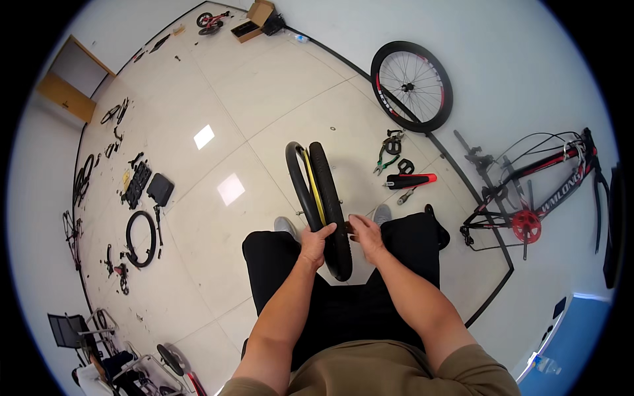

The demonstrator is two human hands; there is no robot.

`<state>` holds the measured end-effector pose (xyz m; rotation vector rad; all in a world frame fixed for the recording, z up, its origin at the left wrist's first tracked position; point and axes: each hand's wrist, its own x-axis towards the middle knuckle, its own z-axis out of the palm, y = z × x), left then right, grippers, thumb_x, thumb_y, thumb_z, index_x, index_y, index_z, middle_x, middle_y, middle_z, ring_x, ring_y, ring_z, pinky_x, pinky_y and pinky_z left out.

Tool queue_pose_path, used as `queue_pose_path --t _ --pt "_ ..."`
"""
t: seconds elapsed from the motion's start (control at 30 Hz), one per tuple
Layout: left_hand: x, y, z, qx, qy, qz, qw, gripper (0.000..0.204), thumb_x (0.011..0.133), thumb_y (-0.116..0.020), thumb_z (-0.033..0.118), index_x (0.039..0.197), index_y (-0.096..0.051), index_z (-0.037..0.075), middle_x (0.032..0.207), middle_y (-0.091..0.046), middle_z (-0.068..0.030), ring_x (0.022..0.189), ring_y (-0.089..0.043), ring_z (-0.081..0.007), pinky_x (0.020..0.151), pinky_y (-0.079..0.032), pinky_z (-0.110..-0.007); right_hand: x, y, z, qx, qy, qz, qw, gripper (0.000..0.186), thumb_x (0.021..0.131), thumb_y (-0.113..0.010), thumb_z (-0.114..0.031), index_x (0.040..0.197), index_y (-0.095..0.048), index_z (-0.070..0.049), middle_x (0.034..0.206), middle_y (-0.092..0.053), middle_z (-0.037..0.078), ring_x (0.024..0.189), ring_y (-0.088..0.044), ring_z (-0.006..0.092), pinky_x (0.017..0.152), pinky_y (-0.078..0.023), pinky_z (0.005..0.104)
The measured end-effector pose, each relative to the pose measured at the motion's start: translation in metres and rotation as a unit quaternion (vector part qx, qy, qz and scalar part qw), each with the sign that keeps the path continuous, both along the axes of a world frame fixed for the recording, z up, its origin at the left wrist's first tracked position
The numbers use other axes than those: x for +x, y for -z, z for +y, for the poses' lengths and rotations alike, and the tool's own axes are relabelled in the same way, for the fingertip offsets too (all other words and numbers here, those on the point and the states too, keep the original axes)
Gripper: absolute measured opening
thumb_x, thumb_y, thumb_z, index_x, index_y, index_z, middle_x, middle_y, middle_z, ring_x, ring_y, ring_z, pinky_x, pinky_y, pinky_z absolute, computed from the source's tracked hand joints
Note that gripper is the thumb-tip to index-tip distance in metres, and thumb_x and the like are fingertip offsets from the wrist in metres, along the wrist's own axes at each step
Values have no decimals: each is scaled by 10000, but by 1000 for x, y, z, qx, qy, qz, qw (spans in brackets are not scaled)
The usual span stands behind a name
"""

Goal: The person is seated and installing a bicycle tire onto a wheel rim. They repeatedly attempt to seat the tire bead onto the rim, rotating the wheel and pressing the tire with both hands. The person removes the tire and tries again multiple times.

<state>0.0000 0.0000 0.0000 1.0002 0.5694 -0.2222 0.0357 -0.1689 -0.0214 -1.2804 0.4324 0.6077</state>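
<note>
Upright between my knees stands a small bicycle wheel (302, 181), with a black knobbly tyre (323, 185) along its right side and a yellow band (313, 188) showing in the gap between. Short axle ends stick out on both sides. My left hand (317, 244) grips the lower near part, its thumb across toward the tyre. On the other side, my right hand (365, 235) has its fingers bent together close against the tyre's right face. Whatever those fingertips hold, if anything, is too small to make out.
Pliers (386, 165), pedals (406, 166), a red-and-black tool (411, 180) and a screwdriver (405, 196) lie right of my feet. A large wheel (444, 99) and bike frame (551, 198) lean on the wall. Leftward are a toolbox (137, 187) and a loose tyre (154, 234).
</note>
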Motion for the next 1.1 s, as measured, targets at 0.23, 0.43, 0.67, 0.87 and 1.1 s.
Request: queue_pose_path --t 0.23,0.43,0.67,0.87,1.1 --pt "7 -4 -9 -54 -59 -8 997 404 948 -696 238 1279 -579 38 1094 -674 -62 970 -660 -200 874 -545 -350 44 -28 11 106 -40 -47 992 500 975 -680 -396 1303 -634 -21 1089 -691 48 973 -657 161 852 -517 300" --pt "6 -1 -18 47 15 -47 998 598 909 -753 219 1386 -441 37 1206 -624 -100 1043 -629 -196 906 -529 -326 77 -36 19 132 -72 -39 988 484 931 -754 -314 1258 -612 14 1079 -682 83 920 -668 174 829 -541 314" --pt "0 -1 -33 138 132 -51 980 681 854 -797 128 1430 -447 34 1237 -649 -93 1108 -634 -183 977 -515 -333 78 -33 10 49 -88 3 995 380 878 -767 -175 1168 -655 43 1020 -718 114 857 -705 214 772 -572 357" --pt "1 -10 -46 270 190 -74 941 1031 751 -846 174 1579 -238 86 1283 -637 -253 1204 -631 -388 1037 -492 -393 79 -25 -3 48 -80 7 996 363 917 -743 -183 1206 -632 7 1010 -705 74 845 -687 183 755 -574 330" --pt "-4 -16 -48 255 162 -87 949 1143 789 -791 84 1654 -46 143 1202 -670 -256 1098 -680 -363 973 -519 -388 71 -29 1 14 -86 -15 996 263 975 -704 -243 1129 -655 -35 975 -704 41 817 -686 147 723 -575 319"
